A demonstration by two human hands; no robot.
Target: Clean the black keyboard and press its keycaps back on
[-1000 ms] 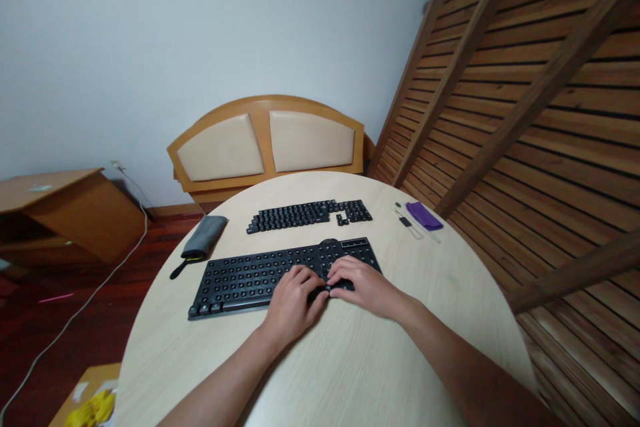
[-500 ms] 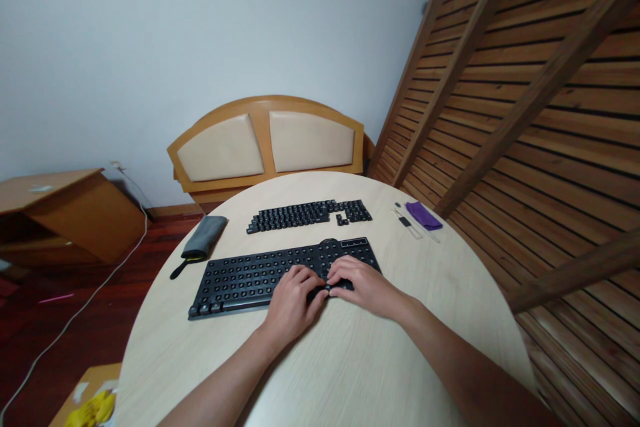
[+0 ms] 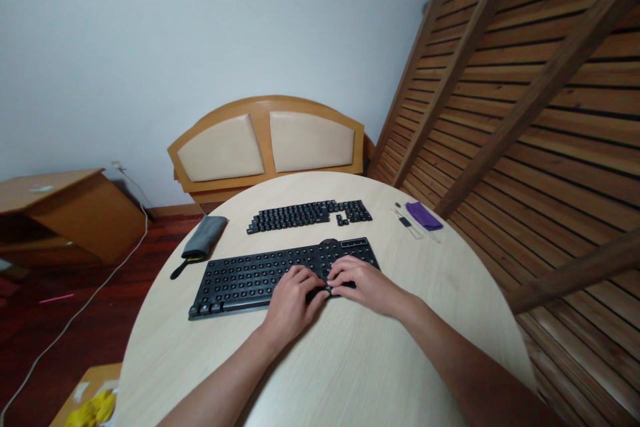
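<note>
A black keyboard [image 3: 250, 277] lies on the round, pale worktop [image 3: 350, 360], with its top keys mostly off, so rows of little squares show. Think of a clock with the keyboard in the middle and 12 o'clock far from the person. The left hand [image 3: 294, 297] and the right hand [image 3: 361, 285] are close together at about 4 o'clock, over the near edge of the keyboard. The left hand's fingers are bent and close to each other, and so are the right hand's. Their tips come near each other at a tiny dark spot, but I cannot tell if either hand holds a key there, because the hands hide it. They also cover a good part of the keyboard's right side. At 12 to 1 o'clock, the loose black keys [image 3: 290, 217] sit in neat rows, too small to read. At 2 o'clock are a thin tool with a black middle [image 3: 405, 221], a purple cloth [image 3: 424, 215] and a small dark bit [image 3: 397, 204] that I cannot make out. A gray pouch [image 3: 206, 237] lies at 10 o'clock. Far off at 9 o'clock, a wooden cabinet [image 3: 117, 217] is cut off by the picture's side. A yellow thing [image 3: 93, 410] at 8 o'clock is cut off too, and both arms run out of sight at the bottom.
</note>
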